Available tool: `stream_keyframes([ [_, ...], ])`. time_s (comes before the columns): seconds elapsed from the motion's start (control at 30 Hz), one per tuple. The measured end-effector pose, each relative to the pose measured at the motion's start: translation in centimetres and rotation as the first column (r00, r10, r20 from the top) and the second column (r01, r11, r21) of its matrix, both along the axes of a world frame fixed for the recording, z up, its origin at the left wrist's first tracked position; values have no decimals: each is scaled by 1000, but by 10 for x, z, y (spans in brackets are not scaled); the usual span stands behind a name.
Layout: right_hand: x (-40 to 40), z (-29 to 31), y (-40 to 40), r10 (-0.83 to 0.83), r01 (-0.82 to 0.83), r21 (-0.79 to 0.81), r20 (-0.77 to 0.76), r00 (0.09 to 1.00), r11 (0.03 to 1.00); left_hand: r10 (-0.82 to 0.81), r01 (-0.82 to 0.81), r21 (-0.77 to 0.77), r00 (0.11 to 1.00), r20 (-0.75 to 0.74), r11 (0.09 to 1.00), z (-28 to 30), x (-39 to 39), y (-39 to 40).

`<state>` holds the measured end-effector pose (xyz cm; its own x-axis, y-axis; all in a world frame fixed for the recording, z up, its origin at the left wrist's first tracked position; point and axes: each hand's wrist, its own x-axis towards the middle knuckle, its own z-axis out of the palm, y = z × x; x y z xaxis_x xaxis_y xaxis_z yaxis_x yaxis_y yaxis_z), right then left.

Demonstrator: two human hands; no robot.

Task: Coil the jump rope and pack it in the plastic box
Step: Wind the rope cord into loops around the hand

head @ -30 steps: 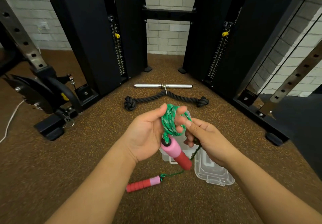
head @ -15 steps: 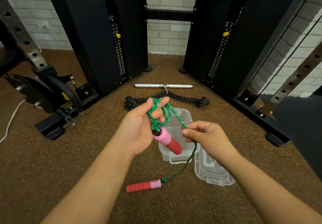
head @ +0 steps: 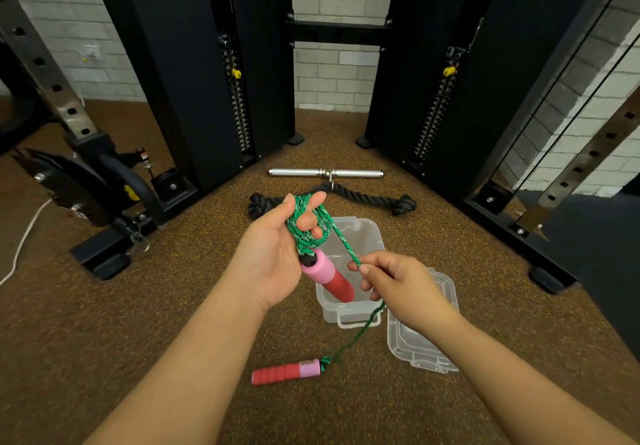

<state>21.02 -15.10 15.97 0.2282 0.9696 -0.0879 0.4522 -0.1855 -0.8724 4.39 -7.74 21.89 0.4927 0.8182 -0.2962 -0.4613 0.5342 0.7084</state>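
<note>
Your left hand (head: 273, 254) is half closed, fingers hooked through several green loops of the rope (head: 306, 228), with one foam handle (head: 327, 276) hanging from the bundle against your palm, over the open box (head: 372, 237). Your right hand (head: 398, 283) pinches the running strand between thumb and forefinger, just right of the handle. From that pinch the rope drops slack to the second handle (head: 287, 372), which lies on the floor (head: 104, 340) in front of the box. The lid (head: 420, 358) sits on the floor, touching or nearly touching the box's right side.

Handling, as a judgement: the braided cord looks light and limp, with no spring to it, so loops will collapse and slide off unless your fingers stay hooked. The braid should give decent friction for a pinch. The handles look like soft foam, grippy and the heaviest parts, so they will swing and tug the coil.

Best holds: keep the loops where they cross, close above the hanging handle. Feed with a light pinch. Take the floor handle by its ribbed red section.
</note>
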Motion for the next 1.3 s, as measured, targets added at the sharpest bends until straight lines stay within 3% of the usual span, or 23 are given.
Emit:
stream_keyframes([
  [0.1,-3,-1,-3,52,-50,-16,130,990,999,43,-43,-5,999,-9,999,-1,1,1],
  [0.2,-12,2,-10,263,-254,-69,284,922,965,94,-93,27,994,-57,995,-2,2,1],
  [0.27,-21,5,-13,354,-366,-50,404,844,929,53,-31,119,983,-178,992,-2,2,-1],
  [0.33,-28,11,-15,396,-432,-24,446,802,902,-22,124,233,918,-397,965,-7,1,0],
  [0.43,-30,24,-15,389,-412,53,239,890,910,-20,390,334,676,-737,858,-16,-3,-2],
  [0.5,-24,34,-12,296,-291,110,-30,955,950,-9,460,304,562,-827,834,-20,-7,-4],
  [0.53,-18,37,-9,225,-211,130,-104,969,969,-39,478,279,554,-832,833,-21,-7,-1],
  [0.63,-3,43,-4,65,-48,141,-120,991,989,-213,584,187,548,-809,790,-22,-5,10],
  [0.77,1,41,-3,17,-3,133,-101,995,991,-262,783,221,437,-861,581,-14,-7,1],
  [0.83,2,40,-3,4,15,132,-139,990,991,-338,782,239,494,-801,576,-14,-8,-4],
  [0.93,5,37,-1,-13,32,100,-189,982,995,-360,656,256,651,-668,710,-9,-7,-2],
  [1.07,3,33,1,85,-60,87,-318,944,994,-314,440,269,859,-404,857,-6,-10,-1],
  [1.3,5,10,4,0,3,24,-125,992,1000,-117,127,98,988,-97,987,-2,-3,-1],
])
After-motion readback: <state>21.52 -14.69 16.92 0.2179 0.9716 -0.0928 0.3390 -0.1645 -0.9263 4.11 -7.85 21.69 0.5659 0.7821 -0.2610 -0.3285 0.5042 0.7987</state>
